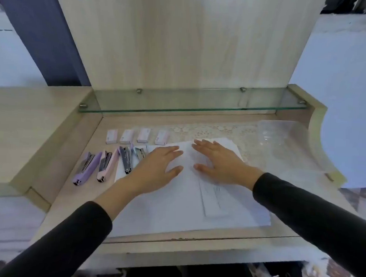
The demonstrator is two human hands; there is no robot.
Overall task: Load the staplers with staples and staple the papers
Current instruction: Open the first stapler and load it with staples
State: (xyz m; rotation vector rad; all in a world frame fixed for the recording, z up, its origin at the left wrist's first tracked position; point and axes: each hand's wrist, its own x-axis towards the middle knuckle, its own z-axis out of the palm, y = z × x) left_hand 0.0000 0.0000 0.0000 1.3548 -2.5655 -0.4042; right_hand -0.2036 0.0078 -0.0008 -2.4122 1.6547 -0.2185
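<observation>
1. Lying flat on the papers (174, 201), my left hand (155, 168) presses down with its fingers straight and slightly spread, holding nothing.
2. Right hand (217, 161): just beside the left and flat on the same stack. Its fingers are straight and spread, and the thumb points towards the left hand.
3. Papers: white sheets, loosely stacked with edges not squared. On my feed the top sheet shows faint printing that I cannot read. They fill the middle of the desk (73, 196), reaching close to its front edge.
4. Staplers, four, in a row left of the papers, metal sides up:
   - purple stapler (86, 169) and pink stapler (105, 166), both on bare desk;
   - lilac-trimmed stapler (126, 158), lying on the papers' left edge;
   - pale stapler (140, 153), partly hidden behind my left hand.
5. Staple boxes (127, 136), four, small and whitish, in a row behind the staplers.
6. Clear plastic container (283, 139), far right.
7. Glass shelf (190, 104), above the desk's back edge.
</observation>
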